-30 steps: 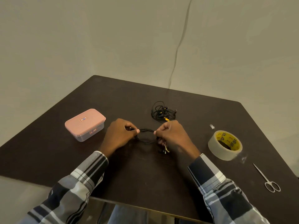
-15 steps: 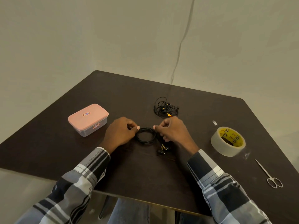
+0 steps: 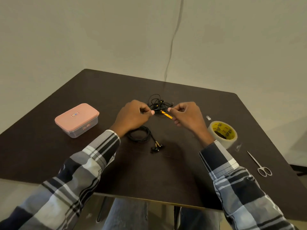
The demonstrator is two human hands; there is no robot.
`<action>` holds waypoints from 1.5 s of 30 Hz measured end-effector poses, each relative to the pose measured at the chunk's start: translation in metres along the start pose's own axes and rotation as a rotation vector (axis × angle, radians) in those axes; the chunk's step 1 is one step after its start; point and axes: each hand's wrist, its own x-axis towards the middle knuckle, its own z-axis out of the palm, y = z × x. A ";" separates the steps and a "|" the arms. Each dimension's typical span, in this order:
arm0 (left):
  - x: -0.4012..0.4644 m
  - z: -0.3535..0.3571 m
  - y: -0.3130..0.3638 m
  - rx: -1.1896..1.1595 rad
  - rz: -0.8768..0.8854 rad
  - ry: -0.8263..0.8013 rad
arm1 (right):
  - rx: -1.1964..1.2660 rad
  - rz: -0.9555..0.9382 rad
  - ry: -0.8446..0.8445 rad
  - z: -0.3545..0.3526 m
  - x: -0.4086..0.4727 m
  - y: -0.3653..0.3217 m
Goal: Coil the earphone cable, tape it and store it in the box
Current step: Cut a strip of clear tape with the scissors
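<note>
A coiled black earphone cable (image 3: 139,135) lies loose on the dark table (image 3: 66,156), its two earbuds (image 3: 157,146) trailing to the right. Behind it sits a second, tangled black earphone (image 3: 157,102) with a yellow inline piece (image 3: 166,114). My left hand (image 3: 132,117) pinches the tangle's cable at its left side. My right hand (image 3: 186,117) pinches it at the yellow piece. The box (image 3: 77,119) is clear plastic with a pink lid, closed, at the left. At the right sits a roll of clear tape (image 3: 222,133) with a yellow core.
Small steel scissors (image 3: 260,165) lie near the table's right edge, just past the tape roll. A small scrap of tape (image 3: 208,117) lies behind the roll. A thin wire (image 3: 171,47) runs down the wall behind the table.
Both hands let go of the coiled cable, which now lies on the table. They moved forward to the tangled earphone and took hold of it.
</note>
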 end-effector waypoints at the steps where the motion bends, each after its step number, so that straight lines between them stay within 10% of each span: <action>1: 0.002 0.004 0.010 0.001 0.028 -0.017 | -0.012 -0.006 0.021 -0.007 -0.002 0.001; 21: -0.011 0.118 0.127 0.060 0.466 -0.250 | -0.229 0.099 0.286 -0.154 -0.047 0.088; 31: 0.003 0.137 0.135 0.369 0.719 -0.262 | -0.321 0.065 0.039 -0.156 -0.033 0.114; 45: 0.039 0.094 0.102 0.602 0.563 -0.268 | -0.341 -0.105 -0.196 -0.126 -0.022 0.095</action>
